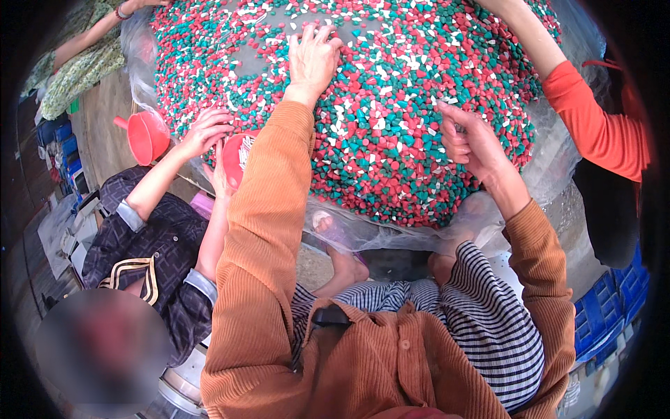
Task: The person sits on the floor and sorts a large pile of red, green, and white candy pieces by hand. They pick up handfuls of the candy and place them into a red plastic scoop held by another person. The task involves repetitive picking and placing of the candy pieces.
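A wide heap of small red, green and white plastic-looking pieces covers the work surface before me. My left hand reaches to the far side of the heap, palm down. Its fingers are apart, with the tips down among the pieces beside a bare grey patch of the surface. Over the right part of the heap is my right hand, the index finger stretched out to the left. Its other fingers curl in toward the palm, and whatever they may hold is hidden.
Clear plastic sheeting edges the heap. At left, a co-worker's hands are at a red bowl holding white pieces; a red dipper lies nearby. Other people's arms reach in from the right, in a red-orange sleeve, and upper left.
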`<state>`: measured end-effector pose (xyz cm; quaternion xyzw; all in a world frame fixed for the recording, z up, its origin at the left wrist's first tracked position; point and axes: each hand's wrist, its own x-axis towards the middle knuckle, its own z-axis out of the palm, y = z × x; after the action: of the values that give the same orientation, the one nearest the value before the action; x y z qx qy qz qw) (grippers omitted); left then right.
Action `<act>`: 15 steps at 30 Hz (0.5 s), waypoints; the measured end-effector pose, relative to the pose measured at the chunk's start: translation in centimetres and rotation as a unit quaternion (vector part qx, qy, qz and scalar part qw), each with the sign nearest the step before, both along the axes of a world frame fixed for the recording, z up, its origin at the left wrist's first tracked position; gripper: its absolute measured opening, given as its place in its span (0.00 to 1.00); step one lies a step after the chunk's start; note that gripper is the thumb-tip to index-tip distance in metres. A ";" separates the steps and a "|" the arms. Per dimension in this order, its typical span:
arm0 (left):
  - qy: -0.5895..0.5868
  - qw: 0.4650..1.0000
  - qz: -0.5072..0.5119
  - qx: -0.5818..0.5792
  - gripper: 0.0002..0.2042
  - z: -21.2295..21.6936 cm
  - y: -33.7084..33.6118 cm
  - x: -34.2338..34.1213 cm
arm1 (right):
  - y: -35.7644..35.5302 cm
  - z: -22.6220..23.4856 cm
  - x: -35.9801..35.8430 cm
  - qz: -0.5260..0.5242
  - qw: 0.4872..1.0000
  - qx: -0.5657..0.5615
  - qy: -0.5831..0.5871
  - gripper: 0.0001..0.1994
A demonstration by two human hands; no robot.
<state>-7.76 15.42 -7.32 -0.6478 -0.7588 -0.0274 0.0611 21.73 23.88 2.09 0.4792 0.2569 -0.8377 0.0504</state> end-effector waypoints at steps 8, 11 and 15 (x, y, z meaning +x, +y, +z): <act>-0.211 0.959 0.003 0.189 0.04 7.4 0.1 5.5 | 0.1 -0.6 0.6 0.017 0.996 -0.002 0.090 0.19; -0.239 0.955 -0.088 0.149 0.04 10.4 -2.0 11.3 | -0.6 0.7 -1.0 -0.029 0.997 -0.039 0.067 0.23; -0.381 0.910 -0.090 0.134 0.07 9.8 -3.3 12.5 | -1.1 -1.1 0.3 -0.013 0.987 -0.102 0.122 0.20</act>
<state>4.77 12.16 2.46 -0.6396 -0.6518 -0.3791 -0.1496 22.06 22.80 1.03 0.3688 0.1685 -0.9123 0.0566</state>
